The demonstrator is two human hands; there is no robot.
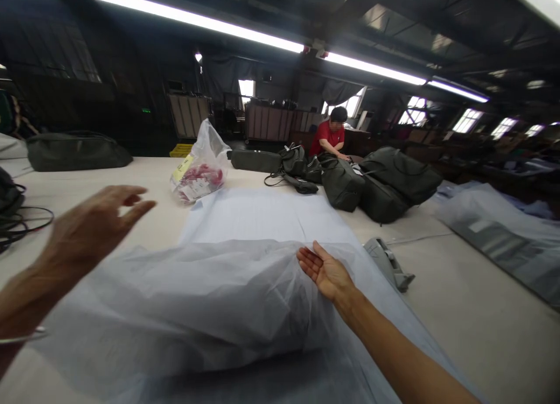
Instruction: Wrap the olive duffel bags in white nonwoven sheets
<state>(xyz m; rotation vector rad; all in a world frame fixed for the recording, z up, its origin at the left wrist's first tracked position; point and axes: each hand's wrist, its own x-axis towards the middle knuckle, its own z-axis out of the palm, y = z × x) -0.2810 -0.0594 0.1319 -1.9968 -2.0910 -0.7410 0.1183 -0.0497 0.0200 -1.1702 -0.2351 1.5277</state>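
A large translucent white plastic bag (210, 305) lies across the front of the table, with a bulky item inside that shows only as a grey shape. My left hand (98, 217) hangs above the table at the left of the bag, thumb and fingers apart, holding nothing. At the bag's upper right, my right hand (326, 270) rests against the plastic, palm turned up and fingers spread out. Beneath the bag, thin white sheets (262, 214) are spread over the table.
The table (472, 287) bears dark bags (343, 185) at the back right, a clear bag with red contents (199, 179), a grey tape dispenser (387, 264) and a plastic-covered grey item (503, 240) at right. A person in red (328, 136) stands beyond.
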